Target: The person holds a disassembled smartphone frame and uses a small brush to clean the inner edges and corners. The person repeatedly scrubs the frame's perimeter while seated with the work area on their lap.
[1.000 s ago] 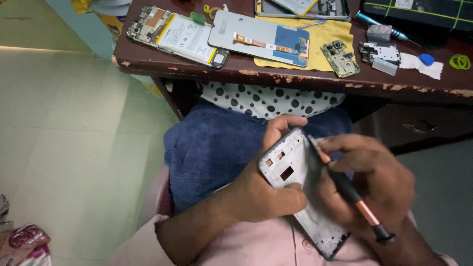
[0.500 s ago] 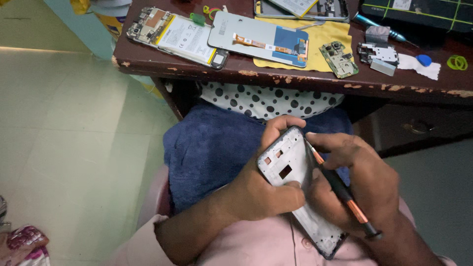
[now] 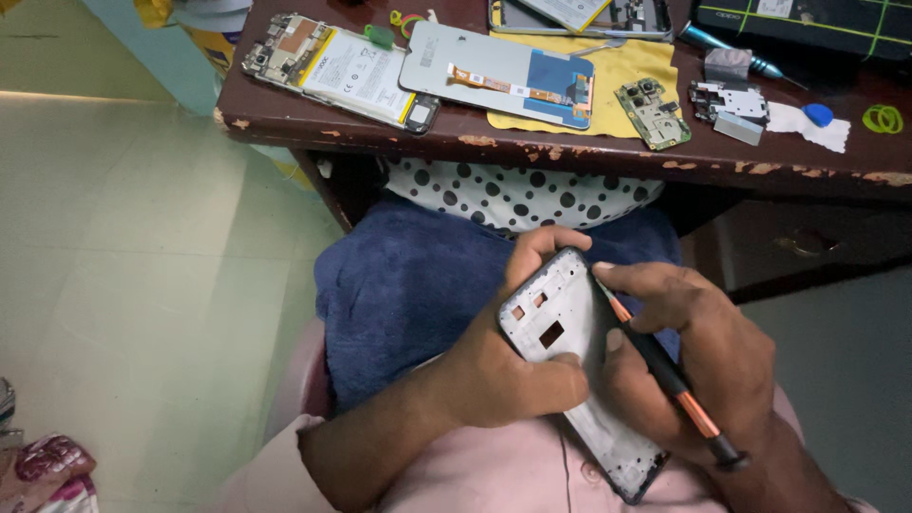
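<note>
Grey plastic phone mid-frame with cut-outs [image 3: 570, 361] sits tilted over the lap, above a dark blue towel [image 3: 418, 285]. Left hand [image 3: 503, 370] closed around its left edge, thumb across the face, fingers curled over the top. Right hand [image 3: 703, 361] closed on a black screwdriver with copper-orange band [image 3: 665, 375], tip touching the frame's upper right edge. Worn dark wooden desk [image 3: 570, 152] beyond holds an opened phone with white battery [image 3: 332, 71], a grey display panel [image 3: 499, 71] on yellow cloth [image 3: 627, 71], and a green circuit board [image 3: 651, 112].
</note>
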